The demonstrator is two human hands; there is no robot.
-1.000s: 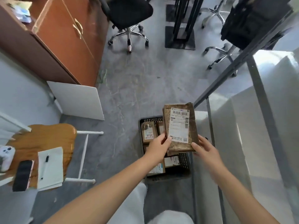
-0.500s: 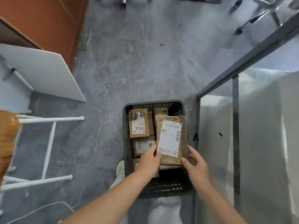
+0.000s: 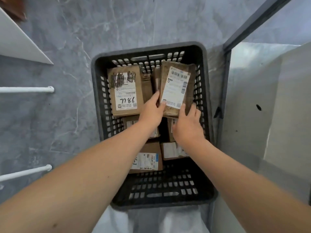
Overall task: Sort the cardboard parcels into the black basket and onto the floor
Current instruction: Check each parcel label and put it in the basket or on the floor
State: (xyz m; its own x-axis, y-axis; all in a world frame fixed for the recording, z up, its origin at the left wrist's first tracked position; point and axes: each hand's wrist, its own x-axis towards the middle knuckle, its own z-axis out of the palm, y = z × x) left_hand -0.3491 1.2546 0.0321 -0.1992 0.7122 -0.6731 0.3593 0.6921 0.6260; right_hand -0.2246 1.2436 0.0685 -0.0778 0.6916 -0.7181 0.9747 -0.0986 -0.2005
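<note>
Lowered parcel (image 3: pixel 176 88) now crowds basket (image 3: pixel 148 49) beside boxes (image 3: pixel 125 91).

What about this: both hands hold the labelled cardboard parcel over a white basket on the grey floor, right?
Wrong colour: the head view shows a black basket. The left hand and right hand do hold the labelled cardboard parcel over it, on the grey floor.
</note>
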